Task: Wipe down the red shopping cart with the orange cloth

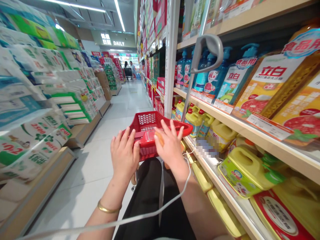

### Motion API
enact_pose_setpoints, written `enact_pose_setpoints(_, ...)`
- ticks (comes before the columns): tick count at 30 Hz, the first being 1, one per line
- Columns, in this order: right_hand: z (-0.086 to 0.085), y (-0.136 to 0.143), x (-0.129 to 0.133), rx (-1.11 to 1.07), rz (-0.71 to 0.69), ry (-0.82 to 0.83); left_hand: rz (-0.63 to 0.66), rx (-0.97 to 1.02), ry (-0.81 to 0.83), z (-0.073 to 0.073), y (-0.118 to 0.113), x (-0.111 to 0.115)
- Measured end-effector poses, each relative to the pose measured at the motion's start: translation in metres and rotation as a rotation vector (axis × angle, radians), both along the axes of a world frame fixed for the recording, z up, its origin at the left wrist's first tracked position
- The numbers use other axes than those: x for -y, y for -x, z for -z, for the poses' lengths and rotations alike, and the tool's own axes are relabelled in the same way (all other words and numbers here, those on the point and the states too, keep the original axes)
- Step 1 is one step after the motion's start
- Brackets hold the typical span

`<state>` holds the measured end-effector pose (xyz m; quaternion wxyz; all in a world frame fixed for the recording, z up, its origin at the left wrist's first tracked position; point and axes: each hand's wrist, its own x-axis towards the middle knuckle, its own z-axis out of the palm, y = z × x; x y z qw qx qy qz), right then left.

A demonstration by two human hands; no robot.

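Observation:
A red plastic shopping basket with lattice sides is in front of my knees. My left hand lies at its near left edge, fingers stretched and slightly apart. At the near right side of the basket is my right hand, its fingers spread. A small orange-brown thing shows beside my right thumb; I cannot tell what it is or whether the hand grips it. The basket's long pull handle is grey and rises on the right, in front of the shelf.
Bottles of dish soap line the right-hand shelf, with yellow jugs below. Packs of tissue paper are stacked on the left. A white cable crosses over my legs. The tiled aisle leads to people in the distance.

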<state>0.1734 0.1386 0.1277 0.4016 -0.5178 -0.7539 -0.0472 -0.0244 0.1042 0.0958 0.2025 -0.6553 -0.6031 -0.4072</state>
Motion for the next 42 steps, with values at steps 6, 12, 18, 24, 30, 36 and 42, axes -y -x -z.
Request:
enact_pose_setpoints(6, 0.0, -0.024, -0.019, -0.106, 0.197, 0.067, 0.014, 0.0, 0.017, -0.001, 0.001, 0.002)
enact_pose_setpoints(12, -0.001, 0.001, -0.004, -0.061, 0.129, 0.031, -0.015, 0.009, 0.01, 0.0, -0.001, -0.001)
enact_pose_setpoints(18, 0.003, 0.007, 0.0, -0.028, 0.05, 0.002, 0.004, -0.009, 0.041, -0.003, 0.0, 0.002)
enact_pose_setpoints(24, 0.008, -0.025, -0.022, -0.172, 0.319, 0.017, -0.011, 0.019, 0.012, -0.003, -0.004, 0.001)
enact_pose_setpoints(30, 0.001, 0.029, 0.011, 0.03, -0.003, -0.028, -0.004, 0.012, 0.036, -0.003, -0.001, 0.001)
enact_pose_setpoints(36, 0.008, -0.023, -0.019, -0.165, 0.302, 0.035, 0.003, 0.005, 0.04, -0.003, -0.001, 0.003)
enact_pose_setpoints(42, 0.007, 0.009, 0.001, -0.062, 0.117, -0.025, -0.016, 0.025, 0.028, -0.002, -0.004, 0.001)
